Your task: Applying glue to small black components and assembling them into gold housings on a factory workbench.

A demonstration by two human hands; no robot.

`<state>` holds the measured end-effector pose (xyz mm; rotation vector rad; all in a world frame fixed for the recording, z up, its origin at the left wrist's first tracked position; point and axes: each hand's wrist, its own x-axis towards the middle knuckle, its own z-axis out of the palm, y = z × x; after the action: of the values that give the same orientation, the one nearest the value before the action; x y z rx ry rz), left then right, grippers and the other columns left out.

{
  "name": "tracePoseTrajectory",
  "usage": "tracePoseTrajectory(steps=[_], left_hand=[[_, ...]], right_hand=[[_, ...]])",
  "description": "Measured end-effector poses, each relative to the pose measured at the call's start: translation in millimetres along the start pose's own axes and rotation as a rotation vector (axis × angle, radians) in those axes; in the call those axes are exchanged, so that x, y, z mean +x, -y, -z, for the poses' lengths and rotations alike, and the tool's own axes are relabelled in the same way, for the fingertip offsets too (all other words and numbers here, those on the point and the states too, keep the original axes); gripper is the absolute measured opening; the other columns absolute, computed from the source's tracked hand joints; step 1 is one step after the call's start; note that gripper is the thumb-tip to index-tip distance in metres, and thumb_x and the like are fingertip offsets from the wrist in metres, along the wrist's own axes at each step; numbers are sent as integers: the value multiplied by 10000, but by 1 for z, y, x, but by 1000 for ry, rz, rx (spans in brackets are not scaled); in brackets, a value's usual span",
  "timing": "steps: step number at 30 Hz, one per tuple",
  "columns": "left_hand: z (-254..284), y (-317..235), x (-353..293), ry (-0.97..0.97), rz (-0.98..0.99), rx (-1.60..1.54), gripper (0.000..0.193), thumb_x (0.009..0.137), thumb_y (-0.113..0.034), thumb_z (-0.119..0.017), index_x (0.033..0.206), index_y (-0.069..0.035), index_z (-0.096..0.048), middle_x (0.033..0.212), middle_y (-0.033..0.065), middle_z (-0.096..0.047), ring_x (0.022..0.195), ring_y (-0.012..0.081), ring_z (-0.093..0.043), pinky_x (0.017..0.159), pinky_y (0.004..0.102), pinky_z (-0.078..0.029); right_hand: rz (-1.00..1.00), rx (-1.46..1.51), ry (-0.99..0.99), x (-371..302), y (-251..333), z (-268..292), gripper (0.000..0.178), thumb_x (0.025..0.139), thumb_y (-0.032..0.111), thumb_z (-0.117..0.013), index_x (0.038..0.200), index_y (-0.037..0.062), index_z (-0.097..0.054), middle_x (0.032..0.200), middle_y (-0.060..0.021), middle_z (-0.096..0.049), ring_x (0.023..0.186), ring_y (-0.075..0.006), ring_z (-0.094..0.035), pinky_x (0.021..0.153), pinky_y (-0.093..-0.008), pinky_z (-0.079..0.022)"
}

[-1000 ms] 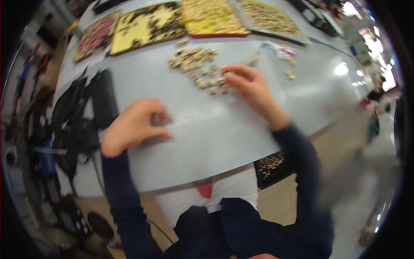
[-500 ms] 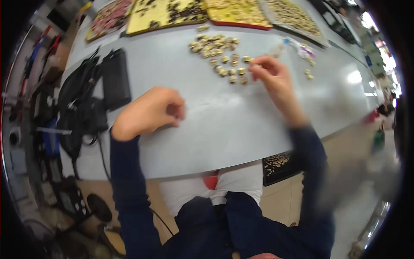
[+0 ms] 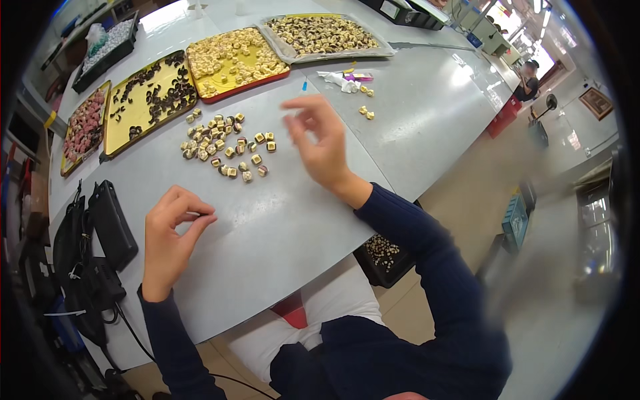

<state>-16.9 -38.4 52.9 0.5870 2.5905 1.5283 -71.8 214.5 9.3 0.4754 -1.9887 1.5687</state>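
Note:
My left hand (image 3: 172, 235) hovers over the near left part of the grey table (image 3: 267, 220), thumb and forefinger pinched together. Whatever lies between those fingertips is too small and hidden to make out. Beyond it sits a loose cluster of small gold and dark cube-like pieces (image 3: 220, 137), several standing apart at its near right side. My right hand (image 3: 323, 143) is raised to the right of these pieces. Its thumb and forefinger are apart, slightly blurred, with nothing visible between them.
Along the far side lie a tray of pink pieces (image 3: 85, 127), a yellow tray of dark curved pieces (image 3: 127, 100), a red-rimmed tray of pale pieces (image 3: 250, 79) and a full tray (image 3: 327, 33). A black device (image 3: 112, 223) with cables lies left. A black bin (image 3: 385, 257) stands below the edge.
The view has turned toward the right. My left hand has closed from a loose curl into a pinch. My right hand has left the pieces, and its fingers have parted.

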Motion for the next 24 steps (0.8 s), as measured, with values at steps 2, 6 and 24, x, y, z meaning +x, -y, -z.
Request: tracePoseTrajectory(steps=[2, 6, 24], left_hand=[[-4, 5, 0, -55, -52, -33, 106, 712, 86, -650, 782, 32, -591, 842, 65, -548, 752, 138, -560, 732, 250, -484], [-17, 16, 1, -147, -162, -189, 128, 743, 92, -645, 836, 13, -608, 841, 59, -557, 766, 120, -564, 719, 228, -471], [-25, 28, 0, -387, -72, -307, 184, 796, 42, -645, 973, -1, -628, 898, 31, -572, 814, 96, -566, 737, 202, -458]], right_hand=[[105, -20, -130, 5, -7, 5, 213, 837, -31, -546, 1042, 14, -511, 1087, -88, -514, 767, -88, -501, 688, -223, -440], [240, 24, -446, 10, -15, 14, 351, 844, 50, -563, 1156, 18, -406, 1208, -132, -442, 977, -146, -476, 830, -264, -391], [-426, -246, -174, 12, -59, 15, 701, 746, 272, -719, 1267, -26, -357, 1279, -201, -443, 1215, -292, -415, 1028, -378, -307]])
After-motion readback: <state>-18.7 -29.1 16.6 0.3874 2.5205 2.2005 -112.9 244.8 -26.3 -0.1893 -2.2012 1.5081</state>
